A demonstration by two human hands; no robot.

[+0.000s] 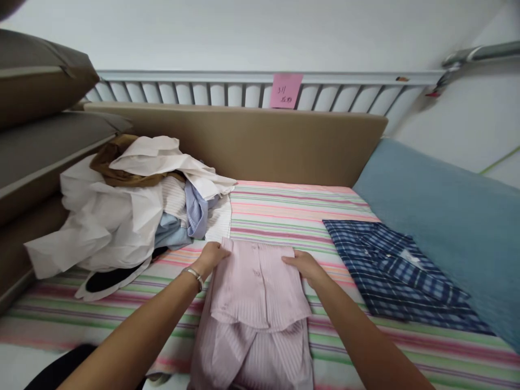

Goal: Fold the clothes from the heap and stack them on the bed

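A pale pink striped button-front shirt lies partly folded in front of me, one end turned over its body. My left hand pinches the far left corner of the fold, and a silver bracelet circles that wrist. At the far right corner, my right hand grips the same fold between thumb and fingers. The sleeves lie tucked in under the turned-over flap. To the right rests a folded blue plaid shirt.
A loose heap of clothes, white, brown and blue, lies at left beside stacked grey-brown cushions. A striped sheet covers the bed. Behind are a tan panel, a white radiator with a pink note, and a blue panel at right.
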